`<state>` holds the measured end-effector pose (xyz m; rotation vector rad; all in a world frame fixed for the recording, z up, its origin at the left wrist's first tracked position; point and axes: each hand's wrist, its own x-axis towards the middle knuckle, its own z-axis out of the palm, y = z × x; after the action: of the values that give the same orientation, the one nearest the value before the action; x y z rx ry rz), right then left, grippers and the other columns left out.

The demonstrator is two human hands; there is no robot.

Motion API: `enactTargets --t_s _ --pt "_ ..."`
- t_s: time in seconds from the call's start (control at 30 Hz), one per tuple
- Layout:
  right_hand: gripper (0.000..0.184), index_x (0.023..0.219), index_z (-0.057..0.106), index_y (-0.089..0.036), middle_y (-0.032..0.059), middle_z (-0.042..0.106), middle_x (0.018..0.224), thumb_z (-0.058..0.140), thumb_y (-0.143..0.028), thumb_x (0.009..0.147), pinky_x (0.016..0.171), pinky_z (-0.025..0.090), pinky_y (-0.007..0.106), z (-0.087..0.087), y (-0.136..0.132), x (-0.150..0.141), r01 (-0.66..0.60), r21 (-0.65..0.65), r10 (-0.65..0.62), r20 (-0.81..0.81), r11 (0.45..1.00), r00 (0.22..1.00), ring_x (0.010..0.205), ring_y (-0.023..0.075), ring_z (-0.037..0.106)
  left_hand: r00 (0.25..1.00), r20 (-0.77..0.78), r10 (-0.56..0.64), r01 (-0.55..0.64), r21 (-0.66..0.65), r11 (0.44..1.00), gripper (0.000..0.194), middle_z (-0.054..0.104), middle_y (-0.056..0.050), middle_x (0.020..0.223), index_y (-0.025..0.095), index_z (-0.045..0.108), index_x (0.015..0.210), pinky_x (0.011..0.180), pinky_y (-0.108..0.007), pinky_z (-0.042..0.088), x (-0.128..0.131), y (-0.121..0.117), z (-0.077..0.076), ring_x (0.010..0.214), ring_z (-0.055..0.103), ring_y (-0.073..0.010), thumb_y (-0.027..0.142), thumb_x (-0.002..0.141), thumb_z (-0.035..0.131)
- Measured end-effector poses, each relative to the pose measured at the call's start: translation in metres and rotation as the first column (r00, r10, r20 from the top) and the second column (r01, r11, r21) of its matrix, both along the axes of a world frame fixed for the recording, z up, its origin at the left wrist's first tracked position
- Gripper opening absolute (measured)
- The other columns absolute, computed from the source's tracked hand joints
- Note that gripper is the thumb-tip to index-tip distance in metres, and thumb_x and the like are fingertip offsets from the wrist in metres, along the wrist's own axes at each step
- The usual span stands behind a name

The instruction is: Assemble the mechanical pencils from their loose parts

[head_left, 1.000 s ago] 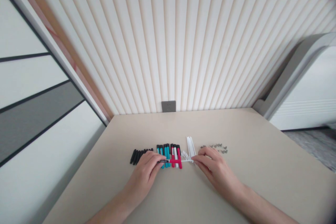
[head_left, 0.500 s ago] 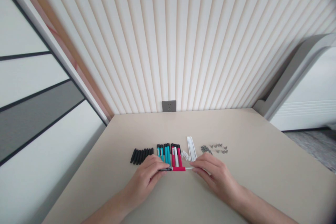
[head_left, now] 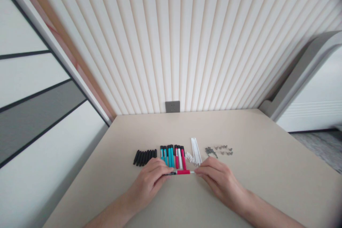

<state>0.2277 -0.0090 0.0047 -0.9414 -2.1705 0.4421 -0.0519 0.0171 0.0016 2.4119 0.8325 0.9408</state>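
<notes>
My left hand [head_left: 153, 177] is closed on the black end of a red-and-black pen [head_left: 183, 172] lying level above the table. From the pen's red end, a thin white rod [head_left: 192, 172] sticks out a short way. My right hand [head_left: 213, 174] pinches the rod's outer end; fingertips hide its tip. Just behind the pen lie red and white pen barrels [head_left: 176, 158] and teal pen barrels [head_left: 170, 156], all with black ends. Left of them is a row of black caps [head_left: 144, 157], partly behind my left hand.
Behind my right hand lie long white rods [head_left: 196, 151], small white pieces [head_left: 189, 157], dark grey small parts [head_left: 211, 151] and several little metallic clips [head_left: 223, 148]. A ribbed wall with a socket [head_left: 172, 107] borders the beige table [head_left: 149, 128] at the back.
The white rod has slid further into the red barrel, so less of it shows. My right fingertips are closer to the barrel's end. My left hand keeps its grip.
</notes>
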Motion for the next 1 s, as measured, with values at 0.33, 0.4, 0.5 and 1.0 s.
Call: enactTargets --t_s 0.33,0.4,0.5,1.0 --pt "0.032 0.129 0.053 -0.022 0.0076 0.067 0.096 0.048 -0.025 0.098 0.079 0.051 0.033 -0.002 0.001 -0.003 0.090 -0.113 -0.084 0.051 0.990 0.995 0.087 0.0191 0.062 0.997 0.004 0.082 -0.082 -0.001 0.997 0.017 0.065 -0.007 0.091 0.019 0.065 0.107 0.081 -0.032 0.052 -0.001 0.002 -0.002 0.088 0.061 -0.0185 0.015 0.094 0.054" --pt "0.023 0.117 0.060 -0.022 0.0072 0.067 0.095 0.047 -0.023 0.098 0.079 0.050 0.033 0.000 0.003 -0.003 0.083 -0.100 -0.076 0.065 0.992 0.995 0.087 0.0191 0.062 0.997 0.020 0.080 -0.080 -0.008 0.997 0.018 0.065 -0.007 0.092 0.019 0.064 0.108 0.081 -0.032 0.052 -0.001 0.001 -0.001 0.089 0.062 -0.0184 0.015 0.094 0.054" --pt "0.020 0.102 0.065 -0.022 0.0047 0.068 0.089 0.046 -0.020 0.099 0.077 0.047 0.031 0.003 0.005 -0.003 0.051 -0.095 -0.044 0.070 0.994 0.997 0.082 0.0174 0.062 1.000 0.025 0.014 -0.014 -0.013 1.000 0.018 0.065 -0.007 0.091 0.019 0.064 0.109 0.080 -0.032 0.052 0.000 0.000 0.002 0.089 0.061 -0.0189 0.014 0.094 0.056" --pt "0.019 0.101 0.063 -0.021 0.0017 0.069 0.079 0.045 -0.018 0.099 0.075 0.040 0.029 -0.001 0.001 -0.008 -0.043 -0.142 0.055 0.081 0.989 0.995 0.071 0.0149 0.060 0.996 -0.032 -0.079 0.082 0.084 0.993 0.023 0.066 -0.007 0.091 0.017 0.060 0.113 0.080 -0.032 0.049 0.000 -0.003 0.005 0.089 0.057 -0.0195 0.010 0.091 0.059"
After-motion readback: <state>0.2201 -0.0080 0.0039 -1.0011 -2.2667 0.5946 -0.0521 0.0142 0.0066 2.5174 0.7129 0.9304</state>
